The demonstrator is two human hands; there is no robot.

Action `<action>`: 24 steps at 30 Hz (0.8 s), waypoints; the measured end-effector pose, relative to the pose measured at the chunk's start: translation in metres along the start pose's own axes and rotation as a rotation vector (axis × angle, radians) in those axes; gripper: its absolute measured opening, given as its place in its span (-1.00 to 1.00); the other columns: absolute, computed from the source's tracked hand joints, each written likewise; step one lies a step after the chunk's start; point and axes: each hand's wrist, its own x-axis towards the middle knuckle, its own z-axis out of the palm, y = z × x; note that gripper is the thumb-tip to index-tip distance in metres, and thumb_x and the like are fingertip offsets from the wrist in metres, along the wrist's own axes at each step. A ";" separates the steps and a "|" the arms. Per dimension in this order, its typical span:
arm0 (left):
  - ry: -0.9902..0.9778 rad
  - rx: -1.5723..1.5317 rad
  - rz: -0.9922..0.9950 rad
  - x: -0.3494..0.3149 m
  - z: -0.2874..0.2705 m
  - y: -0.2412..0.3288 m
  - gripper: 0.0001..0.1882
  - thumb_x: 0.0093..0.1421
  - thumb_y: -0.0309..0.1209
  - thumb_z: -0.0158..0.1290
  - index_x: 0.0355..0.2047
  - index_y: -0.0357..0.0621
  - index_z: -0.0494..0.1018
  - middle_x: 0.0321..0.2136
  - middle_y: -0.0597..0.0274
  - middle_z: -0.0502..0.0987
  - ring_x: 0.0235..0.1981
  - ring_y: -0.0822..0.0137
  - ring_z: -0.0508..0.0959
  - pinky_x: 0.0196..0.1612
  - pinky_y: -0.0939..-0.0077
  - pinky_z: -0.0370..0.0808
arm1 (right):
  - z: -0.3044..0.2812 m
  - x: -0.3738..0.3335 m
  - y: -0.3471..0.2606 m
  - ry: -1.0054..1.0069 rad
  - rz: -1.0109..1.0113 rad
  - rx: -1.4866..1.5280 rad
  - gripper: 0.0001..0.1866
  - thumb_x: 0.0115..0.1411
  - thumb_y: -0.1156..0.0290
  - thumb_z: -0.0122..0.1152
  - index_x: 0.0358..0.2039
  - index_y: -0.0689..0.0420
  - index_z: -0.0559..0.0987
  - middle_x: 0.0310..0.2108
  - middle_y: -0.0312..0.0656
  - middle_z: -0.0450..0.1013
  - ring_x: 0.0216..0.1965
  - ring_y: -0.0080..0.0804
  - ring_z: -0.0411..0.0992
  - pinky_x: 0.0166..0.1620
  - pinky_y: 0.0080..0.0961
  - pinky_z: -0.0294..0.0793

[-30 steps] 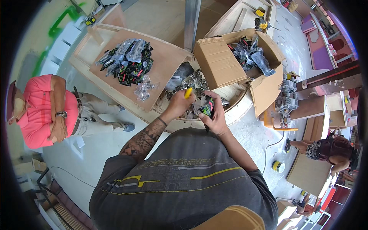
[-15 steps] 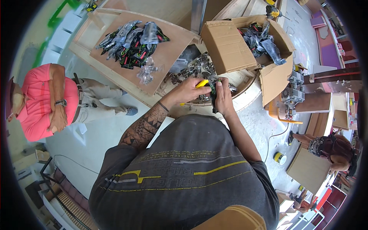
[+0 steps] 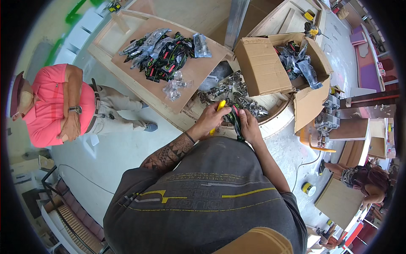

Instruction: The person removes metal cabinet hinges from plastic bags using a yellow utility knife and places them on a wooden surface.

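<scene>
In my left hand (image 3: 212, 117) is a slim yellow utility knife (image 3: 221, 106), its handle upright in the closed fingers; the blade does not show. My right hand (image 3: 250, 125) grips a black plastic packet (image 3: 234, 120) with green and red print, thumb along its side. The left fingertips are close against the packet's other edge. Just beyond both hands, a pile of shiny metal hinges (image 3: 228, 86) lies inside the curved wooden frame (image 3: 277, 122). Farther left, many black packets (image 3: 169, 57) are heaped on a brown board (image 3: 135, 67), with clear plastic bags (image 3: 175, 86) beside them.
An open cardboard box (image 3: 264, 63) with more packets stands at the right on the frame. Behind it lies a yellow drill (image 3: 312, 29). At the left, a person in a pink shirt (image 3: 63, 106) stands with folded arms. A tin (image 3: 308, 188) sits on the floor at right.
My view has shifted, so the bench and box appear farther right and lower. Both hands are lower, closer to my body, and the packet is tilted differently, its printed side now showing more.
</scene>
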 end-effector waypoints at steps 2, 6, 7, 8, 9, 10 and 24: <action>0.003 -0.076 -0.028 -0.003 0.000 0.003 -0.84 0.40 -0.26 0.19 -0.14 0.01 0.49 -0.52 0.54 0.38 -0.63 0.68 0.31 -0.61 0.69 0.23 | -0.002 0.003 -0.004 -0.026 0.053 -0.012 -0.47 0.58 -0.01 -0.14 -0.05 0.26 0.55 -0.33 0.32 0.56 -0.12 0.38 0.55 -0.12 0.05 0.48; 0.121 -0.544 -0.088 0.006 -0.012 -0.003 -0.82 0.39 -0.24 0.22 -0.13 0.09 0.45 -0.42 0.49 0.43 -0.54 0.62 0.41 -0.61 0.74 0.26 | -0.006 0.003 -0.012 -0.021 0.024 -0.079 -0.48 0.54 -0.02 -0.05 -0.09 0.27 0.56 -0.36 0.32 0.55 -0.17 0.38 0.55 -0.16 0.06 0.48; 0.176 -0.436 -0.044 0.010 -0.016 0.001 -0.80 0.39 -0.22 0.22 -0.11 0.09 0.45 -0.38 0.49 0.46 -0.51 0.61 0.44 -0.60 0.73 0.26 | -0.008 0.000 -0.011 -0.024 -0.017 -0.092 -0.49 0.53 -0.02 0.00 -0.10 0.26 0.56 -0.36 0.32 0.55 -0.20 0.38 0.55 -0.17 0.07 0.48; 0.228 -0.327 0.002 0.013 -0.020 0.009 -0.79 0.39 -0.20 0.23 -0.10 0.08 0.46 -0.34 0.49 0.49 -0.48 0.60 0.47 -0.59 0.73 0.25 | -0.010 -0.003 -0.010 -0.027 -0.057 -0.104 -0.50 0.51 -0.02 0.05 -0.11 0.26 0.56 -0.36 0.32 0.55 -0.22 0.39 0.55 -0.18 0.07 0.48; 0.274 -0.316 -0.004 0.014 -0.024 0.016 -0.78 0.41 -0.16 0.21 -0.09 0.07 0.47 -0.28 0.47 0.54 -0.40 0.58 0.55 -0.57 0.72 0.27 | -0.010 -0.005 -0.004 0.007 -0.059 -0.103 -0.50 0.49 -0.01 0.10 -0.17 0.28 0.56 -0.37 0.31 0.55 -0.22 0.40 0.54 -0.19 0.05 0.49; 0.278 -0.265 0.035 0.015 -0.030 0.023 -0.78 0.43 -0.16 0.18 -0.08 0.05 0.48 -0.23 0.46 0.56 -0.33 0.56 0.62 -0.55 0.72 0.28 | -0.012 -0.005 0.001 0.012 -0.055 -0.104 -0.50 0.49 -0.01 0.10 -0.17 0.28 0.56 -0.37 0.31 0.55 -0.22 0.40 0.54 -0.19 0.05 0.49; 0.304 0.531 0.131 0.065 -0.049 -0.009 -0.64 0.38 -0.20 0.23 -0.02 -0.22 0.53 -0.25 0.21 0.63 -0.25 0.42 0.71 -0.49 0.56 0.44 | -0.204 0.133 0.022 0.671 0.038 0.839 -0.59 0.48 0.14 0.17 0.03 0.27 0.53 -0.18 -0.22 0.56 -0.23 -0.49 0.48 -0.16 -0.42 0.50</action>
